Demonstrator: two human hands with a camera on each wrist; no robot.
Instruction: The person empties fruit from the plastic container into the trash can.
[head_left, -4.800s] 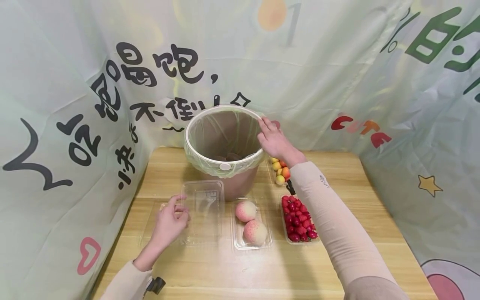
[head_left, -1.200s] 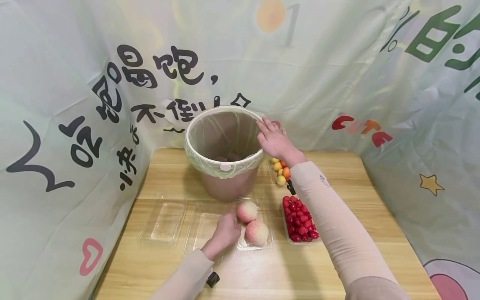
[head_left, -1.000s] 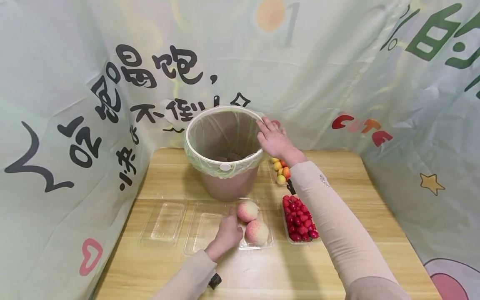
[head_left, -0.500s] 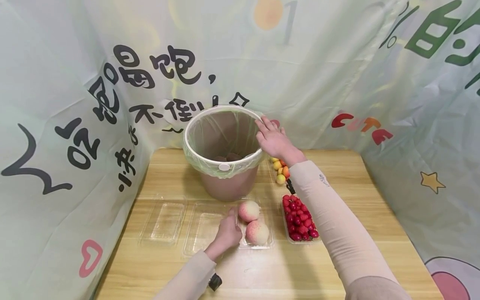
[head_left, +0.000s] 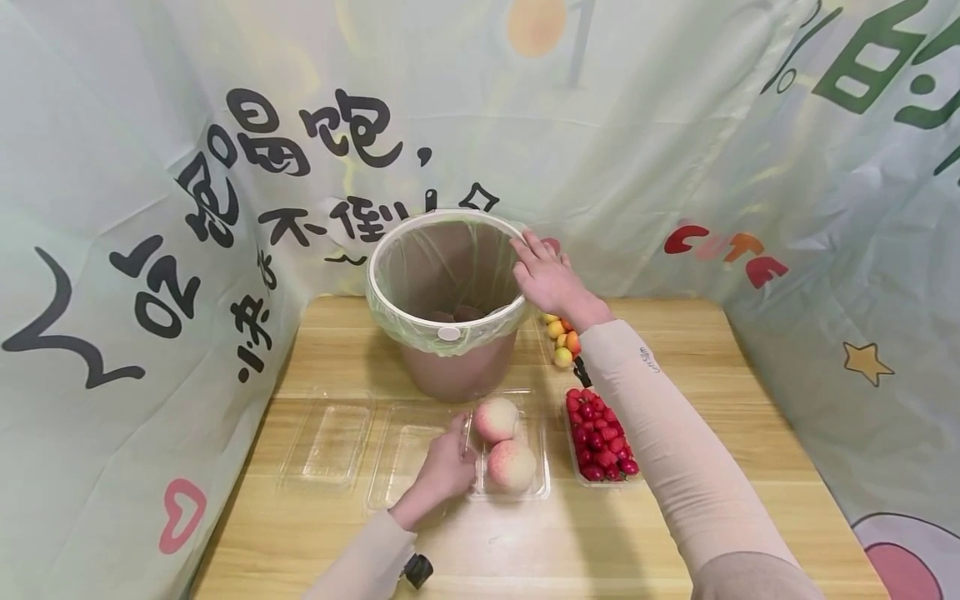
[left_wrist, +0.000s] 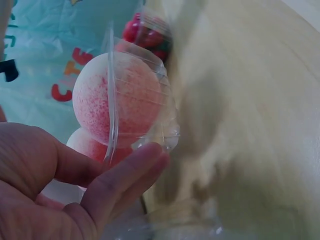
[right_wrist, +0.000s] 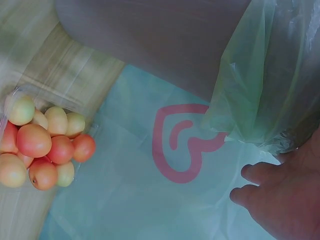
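My left hand (head_left: 444,467) pinches the left edge of a clear plastic tray (head_left: 543,479) that holds two pink-and-white peaches (head_left: 512,465). In the left wrist view, thumb and fingertips close on the tray's rim, and one peach (left_wrist: 117,97) shows large behind the thin plastic. My right hand (head_left: 555,285) holds the far right rim of a brown trash bin (head_left: 453,373) lined with a pale green bag (head_left: 412,337). From the right wrist, two fingers (right_wrist: 257,174) hang down outside the bag. A few brownish round things (head_left: 465,313) lie at the bin's bottom.
Two clear plastic trays stand to the left, one farther off (head_left: 330,442) and one (head_left: 405,450) beside my left hand. A box of red berries (head_left: 600,437) stands to the right under my right forearm. Behind it sits a tray of small yellow-orange fruit (right_wrist: 42,145). Printed cloth (head_left: 637,167) encloses the table.
Earlier my left hand was at a clear tray farther left; that tray now sits flat. The hand moved right to the peach tray, whose peaches have shifted slightly. My right hand stayed put.
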